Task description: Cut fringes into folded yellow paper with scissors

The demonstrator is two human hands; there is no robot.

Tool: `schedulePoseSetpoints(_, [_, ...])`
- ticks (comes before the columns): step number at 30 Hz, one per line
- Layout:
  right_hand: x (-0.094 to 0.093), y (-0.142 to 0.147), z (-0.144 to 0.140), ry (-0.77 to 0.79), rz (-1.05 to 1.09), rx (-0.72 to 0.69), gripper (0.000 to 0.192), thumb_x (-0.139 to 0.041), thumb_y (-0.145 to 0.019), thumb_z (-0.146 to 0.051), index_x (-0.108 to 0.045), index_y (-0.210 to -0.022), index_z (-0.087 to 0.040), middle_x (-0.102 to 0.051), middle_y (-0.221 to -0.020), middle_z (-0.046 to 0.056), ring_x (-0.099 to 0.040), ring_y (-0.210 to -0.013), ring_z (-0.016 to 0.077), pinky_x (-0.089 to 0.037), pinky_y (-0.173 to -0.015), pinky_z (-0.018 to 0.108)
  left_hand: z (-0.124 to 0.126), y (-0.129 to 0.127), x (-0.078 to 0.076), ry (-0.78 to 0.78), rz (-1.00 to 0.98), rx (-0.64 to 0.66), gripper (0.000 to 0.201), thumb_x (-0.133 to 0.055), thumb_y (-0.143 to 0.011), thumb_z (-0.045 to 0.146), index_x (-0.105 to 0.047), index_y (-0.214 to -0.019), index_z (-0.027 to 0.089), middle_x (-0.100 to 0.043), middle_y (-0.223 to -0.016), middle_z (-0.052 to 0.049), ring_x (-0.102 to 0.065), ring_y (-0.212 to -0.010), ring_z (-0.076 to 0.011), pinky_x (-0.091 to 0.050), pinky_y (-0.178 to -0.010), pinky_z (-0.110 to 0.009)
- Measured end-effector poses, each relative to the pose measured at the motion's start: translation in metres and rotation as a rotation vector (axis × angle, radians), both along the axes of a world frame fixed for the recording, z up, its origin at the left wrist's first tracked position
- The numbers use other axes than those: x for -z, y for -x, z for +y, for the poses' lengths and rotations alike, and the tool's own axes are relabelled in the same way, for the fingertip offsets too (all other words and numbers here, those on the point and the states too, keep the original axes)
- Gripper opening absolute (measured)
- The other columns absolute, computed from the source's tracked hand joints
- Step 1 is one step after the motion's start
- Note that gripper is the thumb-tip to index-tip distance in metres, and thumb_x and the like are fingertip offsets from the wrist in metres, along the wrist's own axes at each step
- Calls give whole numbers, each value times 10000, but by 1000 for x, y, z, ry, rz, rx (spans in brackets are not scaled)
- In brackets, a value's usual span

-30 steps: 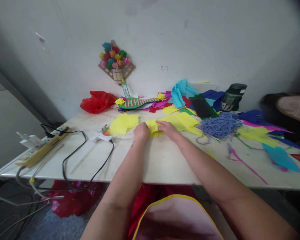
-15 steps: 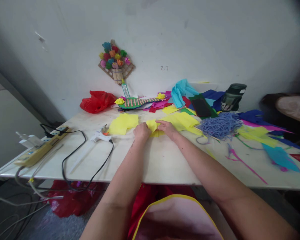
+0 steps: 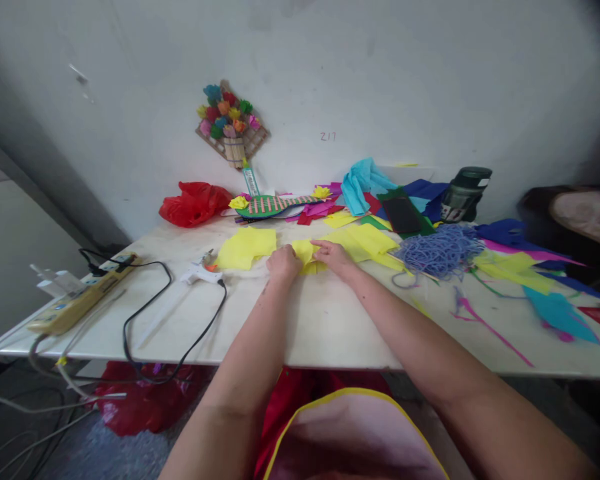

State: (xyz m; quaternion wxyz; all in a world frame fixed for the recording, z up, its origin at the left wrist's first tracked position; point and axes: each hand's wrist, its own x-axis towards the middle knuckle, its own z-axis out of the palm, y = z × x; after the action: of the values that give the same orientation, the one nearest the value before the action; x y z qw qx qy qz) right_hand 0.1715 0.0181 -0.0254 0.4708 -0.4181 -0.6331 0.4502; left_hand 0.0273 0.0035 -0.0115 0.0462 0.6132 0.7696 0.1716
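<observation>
Yellow paper piece [image 3: 306, 254] lies on the bench [image 3: 320, 320], a little past its middle, and both hands are on it. Left hand [image 3: 282, 263] rests with curled fingers on the left edge of the piece, and right hand [image 3: 334, 255] presses on its right side with the fingertips pinching the paper; how firm the grip is, I cannot tell.

On the wall at 12 o'clock from the hands, small handwritten signs [image 3: 329, 137] read like "Z17". A glue tube [image 3: 251, 179] near the wall has a label, but the letters are too small to read.

At 10 o'clock from the hands lies 1 larger yellow sheet [image 3: 245, 247], and at 2 o'clock more yellow sheets [image 3: 365, 241]. At 9 o'clock is a white glue gun [image 3: 198, 273] with a black cable [image 3: 180, 327], and further left a power strip [image 3: 83, 298] at the bench edge. At 3 o'clock is a heap of blue-grey cord [image 3: 440, 251], and behind it a dark bottle [image 3: 464, 194].

The bench surface between the hands and the near edge is bare.
</observation>
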Motion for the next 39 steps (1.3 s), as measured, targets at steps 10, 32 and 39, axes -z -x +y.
schedulePoseSetpoints(10, [1,-5,13,-75,80,130,408,-529,-665,-167,-603,-1066,-147,-594,-687,0,-539,-580,90,-473,-673,260,-3,-1,-4,18,-12,-3,226,-510,-701,247,-587,-913,244,-639,-950,-73,-572,-922,-236,-427,-732,-323])
schedulePoseSetpoints(32, [-26,-4,-7,-299,147,67,241,-572,-694,-267,-678,-889,-173,-667,-857,34,-583,-808,137,-449,-798,297,-3,-6,-11,89,-1622,265,373,-527,-748,483,-530,-867,129,-615,-695,-68,-630,-661,-152,-507,-672,-261])
schedulePoseSetpoints(39, [-24,2,-13,-258,87,-52,231,-577,-684,-243,-680,-879,-174,-676,-879,33,-596,-853,151,-438,-832,322,-5,-10,-11,114,-1694,382,333,-522,-775,447,-556,-917,148,-612,-690,-40,-590,-596,-108,-517,-639,-249])
